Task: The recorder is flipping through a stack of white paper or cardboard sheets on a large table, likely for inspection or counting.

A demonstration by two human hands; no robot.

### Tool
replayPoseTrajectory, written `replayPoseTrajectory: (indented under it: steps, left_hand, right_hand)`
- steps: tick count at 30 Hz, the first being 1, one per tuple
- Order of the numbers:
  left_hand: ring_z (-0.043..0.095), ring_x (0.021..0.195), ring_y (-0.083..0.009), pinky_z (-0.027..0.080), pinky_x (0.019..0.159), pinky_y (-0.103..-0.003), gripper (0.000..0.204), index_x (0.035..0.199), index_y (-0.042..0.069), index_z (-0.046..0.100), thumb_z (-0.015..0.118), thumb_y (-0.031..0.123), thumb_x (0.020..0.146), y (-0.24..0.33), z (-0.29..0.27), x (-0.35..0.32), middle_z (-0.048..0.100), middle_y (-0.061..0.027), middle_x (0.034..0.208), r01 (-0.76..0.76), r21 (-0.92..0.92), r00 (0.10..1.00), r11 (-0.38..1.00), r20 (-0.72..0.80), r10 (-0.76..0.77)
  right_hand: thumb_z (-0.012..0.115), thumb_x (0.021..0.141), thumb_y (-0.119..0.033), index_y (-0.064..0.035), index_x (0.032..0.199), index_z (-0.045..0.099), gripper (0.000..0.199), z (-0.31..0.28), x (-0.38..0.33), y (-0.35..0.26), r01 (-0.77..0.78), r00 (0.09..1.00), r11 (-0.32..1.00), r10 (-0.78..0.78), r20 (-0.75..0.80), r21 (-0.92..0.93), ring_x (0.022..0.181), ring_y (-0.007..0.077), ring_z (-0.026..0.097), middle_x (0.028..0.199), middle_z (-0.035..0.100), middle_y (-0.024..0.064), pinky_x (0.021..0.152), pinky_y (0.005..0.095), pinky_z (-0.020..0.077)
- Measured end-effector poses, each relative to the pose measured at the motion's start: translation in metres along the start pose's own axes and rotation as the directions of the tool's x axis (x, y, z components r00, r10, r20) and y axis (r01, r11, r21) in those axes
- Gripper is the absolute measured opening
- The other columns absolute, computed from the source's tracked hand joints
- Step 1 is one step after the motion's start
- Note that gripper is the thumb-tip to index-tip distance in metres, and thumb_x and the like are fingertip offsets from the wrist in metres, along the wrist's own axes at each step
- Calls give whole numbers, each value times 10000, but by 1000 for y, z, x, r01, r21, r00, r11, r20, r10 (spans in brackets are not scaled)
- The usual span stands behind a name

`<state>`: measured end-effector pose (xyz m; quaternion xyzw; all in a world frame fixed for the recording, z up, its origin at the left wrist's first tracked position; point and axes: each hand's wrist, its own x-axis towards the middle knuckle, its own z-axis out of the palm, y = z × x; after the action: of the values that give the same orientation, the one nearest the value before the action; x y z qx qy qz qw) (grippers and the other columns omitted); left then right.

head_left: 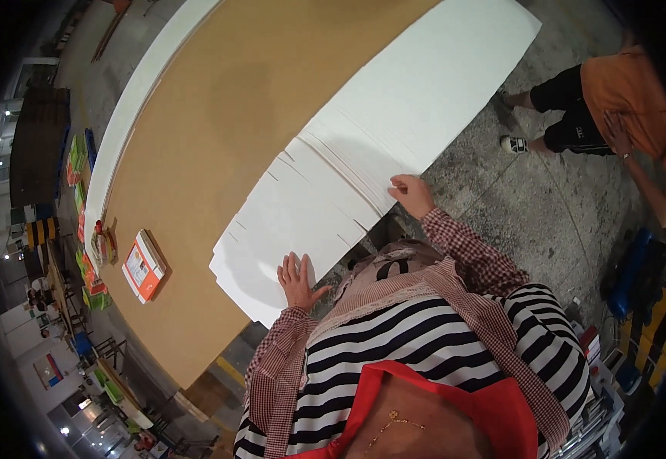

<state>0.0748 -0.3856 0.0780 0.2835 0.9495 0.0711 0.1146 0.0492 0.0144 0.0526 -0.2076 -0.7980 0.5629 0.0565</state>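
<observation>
A long white cardboard sheet with creases across its middle and several short slots lies over the brown tabletop. Its near edge runs close along my body. Flat on the nearer left part rests my left hand, its fingers spread and holding nothing. Farther right, my right hand is at the sheet's near edge beside the creases. Its fingers are bent and closed on that edge; the underside of the grip is hidden.
An orange and white package lies on the tabletop's left, near a small bottle-like item. At the right stands a person in an orange shirt. Blue and yellow equipment is at the lower right. Green and red bundles line the far left.
</observation>
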Motion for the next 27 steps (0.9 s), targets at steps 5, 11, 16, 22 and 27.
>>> replayPoseTrajectory:
  steps: [5, 11, 16, 22, 27]
  left_hand:
    - [261, 1377, -398, 179, 1098, -620, 972, 1441, 150, 406, 839, 385, 603, -17, 25, -3, 320, -200, 1483, -9, 34, 996, 999, -84, 12]
    - [267, 1347, -402, 201, 1059, -633, 926, 1429, 143, 436, 717, 592, 670, -32, 46, -4, 315, -205, 1465, -116, 119, 945, 986, -292, 146]
    - [278, 1349, -402, 197, 1068, -626, 835, 1430, 152, 434, 639, 612, 764, -32, 48, -7, 342, -198, 1460, -83, 91, 953, 992, -285, 106]
    - [231, 1387, -401, 164, 1093, -628, 877, 1460, 156, 382, 718, 520, 736, -25, 29, -12, 297, -214, 1491, -90, -8, 978, 996, -191, 87]
    - [213, 1403, -393, 150, 1109, -619, 916, 1471, 181, 361, 777, 453, 702, -19, 15, -12, 279, -204, 1501, -62, 13, 990, 998, -127, 63]
  right_hand:
    - [718, 757, -476, -26, 1021, 673, 523, 25, 32, 32, -108, 982, 911, 161, 101, -397, 807, 315, 648, 874, 671, 151, 767, 422, 513]
    - [682, 723, -666, 10, 810, 707, 682, 16, 75, -7, -60, 868, 768, 355, 346, -638, 703, 253, 647, 772, 681, 165, 648, 405, 512]
    - [646, 762, -672, 51, 874, 698, 734, 8, 73, -42, -167, 848, 758, 437, 299, -631, 655, 243, 639, 812, 667, 173, 567, 388, 507]
    - [706, 724, -585, 42, 930, 702, 660, 38, 52, -27, -119, 954, 821, 251, 166, -558, 896, 344, 667, 948, 694, 220, 819, 439, 531]
    - [721, 704, -627, -2, 972, 696, 681, 42, 69, -23, -223, 939, 783, 332, 86, -580, 914, 296, 650, 946, 687, 184, 797, 403, 520]
